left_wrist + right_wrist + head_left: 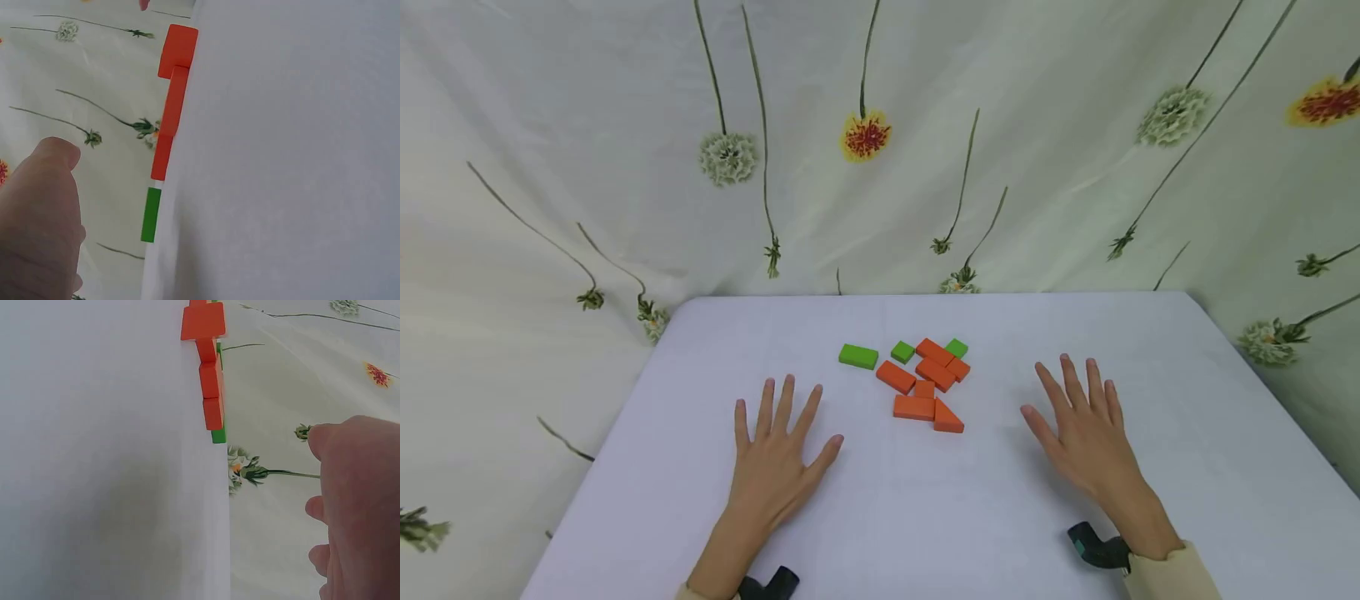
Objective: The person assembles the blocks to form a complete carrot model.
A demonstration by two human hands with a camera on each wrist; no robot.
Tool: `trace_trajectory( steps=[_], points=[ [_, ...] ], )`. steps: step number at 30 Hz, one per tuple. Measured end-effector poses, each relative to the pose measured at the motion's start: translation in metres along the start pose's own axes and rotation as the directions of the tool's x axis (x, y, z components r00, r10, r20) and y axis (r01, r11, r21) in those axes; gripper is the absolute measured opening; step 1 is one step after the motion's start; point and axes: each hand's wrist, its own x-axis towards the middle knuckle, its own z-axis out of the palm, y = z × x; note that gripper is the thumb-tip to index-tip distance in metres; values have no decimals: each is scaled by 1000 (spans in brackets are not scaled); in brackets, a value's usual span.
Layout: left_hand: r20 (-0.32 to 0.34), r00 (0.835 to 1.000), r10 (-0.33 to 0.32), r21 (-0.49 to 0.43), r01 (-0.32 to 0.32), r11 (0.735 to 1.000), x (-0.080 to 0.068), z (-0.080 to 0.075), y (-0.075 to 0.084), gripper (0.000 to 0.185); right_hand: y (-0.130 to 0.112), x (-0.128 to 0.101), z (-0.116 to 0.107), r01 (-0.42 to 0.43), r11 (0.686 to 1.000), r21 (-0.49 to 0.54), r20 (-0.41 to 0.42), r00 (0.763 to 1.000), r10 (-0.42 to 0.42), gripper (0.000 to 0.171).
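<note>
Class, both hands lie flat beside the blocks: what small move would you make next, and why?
Probably reach the left hand to the long green block. It lies apart from the orange cluster, on that hand's side, with bare table between. Both hands, the right hand included, are flat and hold nothing.

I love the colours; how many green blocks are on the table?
3: a long green block left of the orange pile, a small green block beside it, and another green block behind the pile.
</note>
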Motion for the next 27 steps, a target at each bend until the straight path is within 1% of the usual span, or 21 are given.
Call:
trace_trajectory(
  steps=[5, 9, 15, 19, 23, 27],
  points=[
    [19, 1000, 15, -23, -14, 1000, 11, -3, 11, 75, -7, 18, -2, 20, 999, 48, 14, 1000, -21, 67],
    [0, 1000, 24, -66, -24, 997, 23, -3, 26, 73, -8, 32, 3, 43, 994, 99, 19, 999, -45, 66],
    [-52, 996, 69, -174, -77, 982, 37, 7, 48, 54, -14, 48, 14, 100, 982, 162, -1, 995, -101, 60],
    [-41, 996, 78, -238, -86, 967, 43, 16, 59, 47, -22, 59, 24, 147, 970, 196, 0, 989, -150, 58],
    [-26, 995, 97, -272, -100, 957, 46, 26, 69, 41, -29, 66, 35, 206, 944, 257, 21, 976, -219, 55],
    [-29, 991, 134, -275, -136, 952, 50, 34, 79, 34, -33, 69, 46, 289, 897, 334, 39, 947, -320, 48]
  ],
)
